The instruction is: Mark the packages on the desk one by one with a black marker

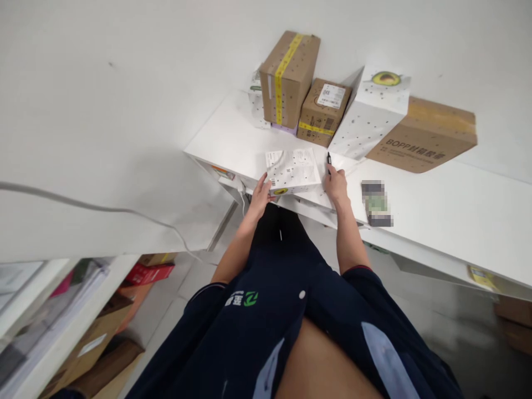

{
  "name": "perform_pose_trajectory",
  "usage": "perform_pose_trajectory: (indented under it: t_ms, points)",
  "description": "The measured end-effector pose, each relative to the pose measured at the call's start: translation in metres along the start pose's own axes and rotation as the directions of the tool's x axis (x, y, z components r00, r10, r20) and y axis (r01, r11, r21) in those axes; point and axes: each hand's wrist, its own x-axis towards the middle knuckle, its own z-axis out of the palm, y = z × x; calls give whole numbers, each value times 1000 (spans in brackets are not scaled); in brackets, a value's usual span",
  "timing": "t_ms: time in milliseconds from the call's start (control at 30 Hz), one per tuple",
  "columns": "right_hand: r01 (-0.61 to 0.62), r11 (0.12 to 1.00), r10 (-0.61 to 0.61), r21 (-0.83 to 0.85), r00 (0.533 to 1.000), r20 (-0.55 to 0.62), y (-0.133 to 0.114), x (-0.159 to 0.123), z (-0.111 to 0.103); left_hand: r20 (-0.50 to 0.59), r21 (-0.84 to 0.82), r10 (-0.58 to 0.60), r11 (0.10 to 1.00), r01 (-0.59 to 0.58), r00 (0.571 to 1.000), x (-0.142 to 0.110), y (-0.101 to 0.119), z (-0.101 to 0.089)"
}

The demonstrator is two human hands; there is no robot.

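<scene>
A long white table point(440, 213) ran along a pale wall point(124, 83) as a person in a navy shirt point(274, 271) worked at its near edge. The person's left hand point(259, 198) was clamped on the near left corner of a white, dot-speckled carton with an avocado print point(294, 168), which lay between the two hands. The right hand point(337, 185), just beside the carton's right end, had its fingers closed around a black marker point(328, 160), its tip directed away from the person. Beyond the grips stood a yellow-taped brown box point(286, 77), a smaller labelled brown box point(321, 111), a tall white avocado-print box point(369, 119) and a brown "BOPP" carton point(432, 138). A pixelated, phone-shaped object point(377, 204) lay right of the marker hand.
</scene>
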Motion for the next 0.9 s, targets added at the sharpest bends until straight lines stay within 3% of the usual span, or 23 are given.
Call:
perform_pose_trajectory:
  t_ms: [100, 200, 267, 333, 367, 433, 500, 567, 633, 733, 900]
  points:
    - [-50, 940, 70, 337, 996, -47, 2, -7, -2, -6, 7, 12, 1000, -12, 1000, 1, -2, 0]
    - [-175, 652, 204, 737, 978, 52, 1, -16, -13, -13, 18, 24, 1000, -24, 1000, 5, -7, -1]
    - [-179, 469, 169, 865, 979, 111, -3, -23, -27, -37, 65, 26, 998, -24, 999, 6, -9, -1]
    - [-130, 408, 74, 904, 991, 109, -12, -28, -42, -111, 195, 108, 977, -85, 988, 5, -9, -1]
    - [-101, 402, 35, 910, 995, 95, -18, -30, -48, -157, 288, 208, 945, -157, 965, 4, -8, -1]
    - [-47, 387, 0, 921, 999, 51, -33, -32, -57, -192, 490, 479, 803, -339, 856, 0, -4, 1]
    - [11, 363, 9, 932, 1000, -15, -51, -31, -59, -113, 632, 681, 611, -476, 724, -3, 2, 5]
    - [61, 387, 23, 920, 997, -76, -70, -29, -54, 14, 698, 749, 467, -543, 663, -4, 10, 13]
    - [100, 450, 39, 888, 991, -131, -89, -26, -45, 126, 723, 746, 382, -575, 654, -1, 17, 22]
    - [140, 527, 13, 838, 985, -172, -115, -24, -30, 206, 750, 716, 322, -578, 667, 4, 26, 35]
    - [105, 602, -189, 792, 982, 14, -134, -16, -10, 239, 881, 617, 188, -435, 750, 4, 33, 48]
